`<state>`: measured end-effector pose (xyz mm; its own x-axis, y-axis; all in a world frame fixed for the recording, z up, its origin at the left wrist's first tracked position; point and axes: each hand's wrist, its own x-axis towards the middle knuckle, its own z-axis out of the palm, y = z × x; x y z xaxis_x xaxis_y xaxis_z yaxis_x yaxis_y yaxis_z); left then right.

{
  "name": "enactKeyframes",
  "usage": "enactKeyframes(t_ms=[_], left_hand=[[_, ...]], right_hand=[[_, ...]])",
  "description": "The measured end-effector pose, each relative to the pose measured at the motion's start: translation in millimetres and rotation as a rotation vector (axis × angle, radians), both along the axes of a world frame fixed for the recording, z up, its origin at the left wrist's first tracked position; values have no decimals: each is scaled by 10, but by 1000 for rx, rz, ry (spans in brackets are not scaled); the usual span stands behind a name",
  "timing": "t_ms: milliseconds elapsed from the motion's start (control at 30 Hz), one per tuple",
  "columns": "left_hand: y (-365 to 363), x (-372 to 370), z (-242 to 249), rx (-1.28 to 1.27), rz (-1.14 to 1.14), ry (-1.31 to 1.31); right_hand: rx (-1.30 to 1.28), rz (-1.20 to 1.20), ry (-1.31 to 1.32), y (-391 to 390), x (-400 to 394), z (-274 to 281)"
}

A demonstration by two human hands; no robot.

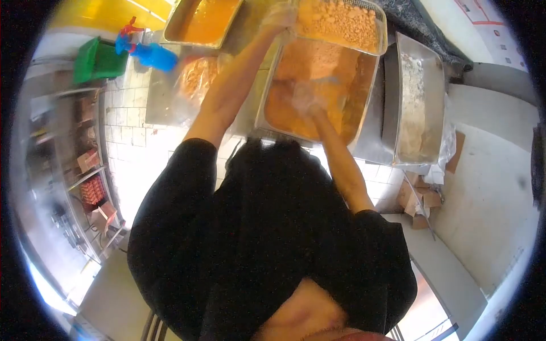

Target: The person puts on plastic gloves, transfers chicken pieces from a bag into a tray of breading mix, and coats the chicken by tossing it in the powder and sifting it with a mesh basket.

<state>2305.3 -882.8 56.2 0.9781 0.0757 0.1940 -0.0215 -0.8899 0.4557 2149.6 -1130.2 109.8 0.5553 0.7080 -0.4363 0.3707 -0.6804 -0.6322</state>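
A wire basket (378,28) of small, crumbly orange-brown pieces rests over the far end of a large metal tray (361,108). My left hand (280,18), in a clear glove, is closed at the basket's left rim. Orange powder or crumbs (284,116) cover the inside of the large tray. Over the middle of that tray is my right hand (307,101), also gloved and smeared by motion. A blurred bluish streak shows just beyond it; whether the hand holds anything is unclear.
Left of the large tray are a tray of orange liquid (199,23), a clear bag of orange food (198,79), a blue spray bottle (153,55) and a green bin (96,61). A white-dusted metal tray (414,102) stands at the right. Shelves (94,176) line the far left.
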Motion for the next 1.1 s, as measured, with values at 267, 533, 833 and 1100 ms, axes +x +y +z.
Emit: enactKeyframes(t_ms=[267, 533, 833, 1100], left_hand=[[-23, 170, -129, 326, 16, 127], [-29, 165, -384, 183, -7, 69], [-150, -46, 7, -53, 42, 134], [-75, 284, -756, -37, 37, 70]], right_hand=[[-119, 412, -434, 80, -201, -688], [111, -57, -175, -144, -319, -1034], [190, -455, 536, -410, -24, 762], [102, -417, 46, -121, 1360, 1132]])
